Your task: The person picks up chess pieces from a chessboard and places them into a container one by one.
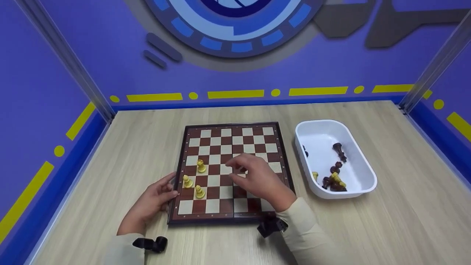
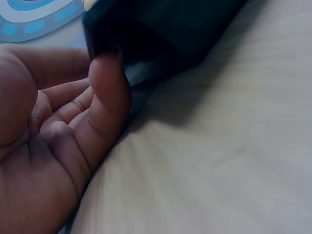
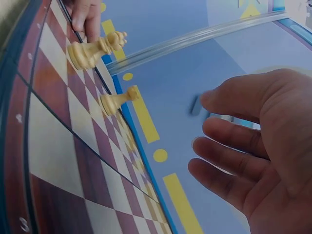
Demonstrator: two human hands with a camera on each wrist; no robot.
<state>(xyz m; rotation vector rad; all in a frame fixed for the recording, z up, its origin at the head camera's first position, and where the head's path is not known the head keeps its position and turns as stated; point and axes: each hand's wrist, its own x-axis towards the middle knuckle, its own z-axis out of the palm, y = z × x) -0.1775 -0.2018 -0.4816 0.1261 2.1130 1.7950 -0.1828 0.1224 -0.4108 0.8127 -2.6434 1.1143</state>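
A brown-and-cream chessboard [image 1: 215, 180] lies on the table. My left hand [image 1: 152, 200] grips its left edge, with fingertips [image 2: 105, 78] against the dark side of the board in the left wrist view. Three cream chess pieces stand on its left part: one farther back [image 1: 201, 166], one by the left edge [image 1: 187, 181] and one nearer the front [image 1: 199, 191]. Over the middle of the board hovers my right hand [image 1: 257, 176], fingers loosely bent, nothing between thumb and fingertips. The right wrist view shows a crowned piece [image 3: 90, 52] and a smaller piece [image 3: 114, 102] standing on squares.
Right of the board stands a white plastic tub [image 1: 362, 158]. Inside lie several dark chess pieces [image 1: 338, 151] and a few cream ones [image 1: 336, 179], mostly toward its near end. Bare wooden tabletop [image 1: 401, 191] stretches to the right, and a blue-purple wall [image 1: 235, 81] closes the back.
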